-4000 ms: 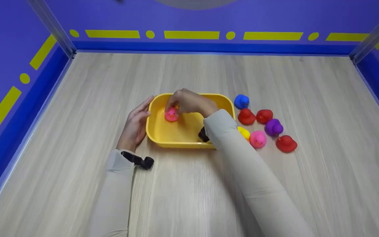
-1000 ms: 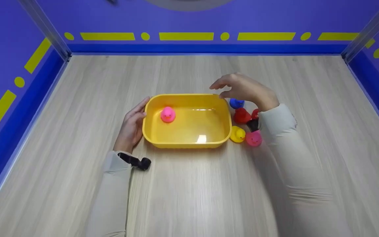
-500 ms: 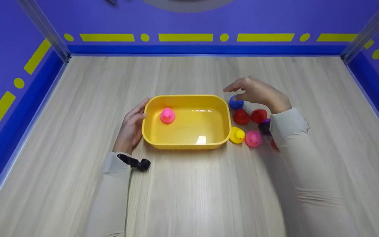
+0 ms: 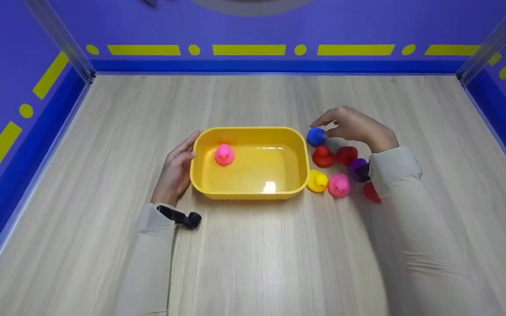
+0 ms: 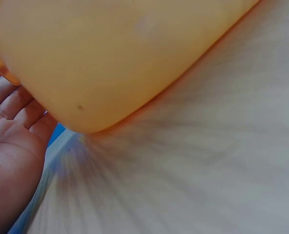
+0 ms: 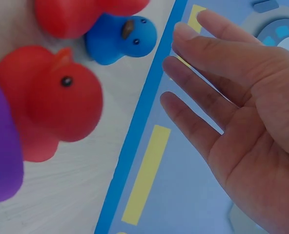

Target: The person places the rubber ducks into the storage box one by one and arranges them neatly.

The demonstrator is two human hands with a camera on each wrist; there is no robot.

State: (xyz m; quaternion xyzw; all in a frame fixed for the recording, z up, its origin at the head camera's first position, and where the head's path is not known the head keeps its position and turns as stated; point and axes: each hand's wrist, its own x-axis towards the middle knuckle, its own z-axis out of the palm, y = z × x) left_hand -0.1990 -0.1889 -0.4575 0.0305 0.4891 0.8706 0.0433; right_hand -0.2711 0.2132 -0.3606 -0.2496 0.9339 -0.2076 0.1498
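Observation:
A yellow plastic bin (image 4: 253, 193) stands mid-table, with a pink rubber duck (image 4: 224, 154) inside near its left end. My left hand (image 4: 175, 169) rests against the bin's left side; in the left wrist view its fingers lie along the outer wall. My right hand (image 4: 358, 128) hovers by the blue rubber duck (image 4: 316, 137), thumb and fingers spread around it in the head view. The right wrist view shows those fingertips apart from the blue duck (image 6: 117, 41), with nothing held. Red ducks (image 4: 323, 156) sit just in front of the blue one.
Right of the bin stand a yellow duck (image 4: 318, 181), another pink duck (image 4: 339, 185), a purple duck (image 4: 358, 169) and a further red duck (image 4: 371, 192), the last two partly hidden by the right wrist. Blue panels (image 4: 253, 30) wall the wooden table (image 4: 253, 254).
My right hand let go of the pink duck inside the bin, rose out, and moved right to the blue duck, lowering slightly. The left hand has stayed at the bin's side.

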